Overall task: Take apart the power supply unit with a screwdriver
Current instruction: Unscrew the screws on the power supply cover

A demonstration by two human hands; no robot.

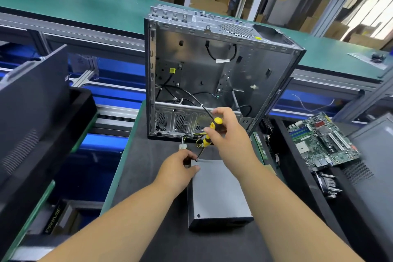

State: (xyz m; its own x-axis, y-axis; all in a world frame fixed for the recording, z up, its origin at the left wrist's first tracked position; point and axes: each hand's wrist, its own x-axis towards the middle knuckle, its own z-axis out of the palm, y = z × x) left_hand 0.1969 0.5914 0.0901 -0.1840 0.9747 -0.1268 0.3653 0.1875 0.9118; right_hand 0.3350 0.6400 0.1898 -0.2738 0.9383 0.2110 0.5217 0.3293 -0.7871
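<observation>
My dark work mat (148, 176) carries the grey power supply unit (217, 191) lying flat in front of me. Behind it on the same mat the open computer case (212, 70) stands upright.

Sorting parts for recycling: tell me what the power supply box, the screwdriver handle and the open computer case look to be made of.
Power supply unit: apparently sheet metal, matte grey finish, with crisp folded edges and a screw head in its top.
Screwdriver handle: likely plastic or rubber, yellow with black bands, slightly glossy.
Computer case: bare sheet metal, seemingly steel, dull silver, with stamped holes and folded rims.
</observation>
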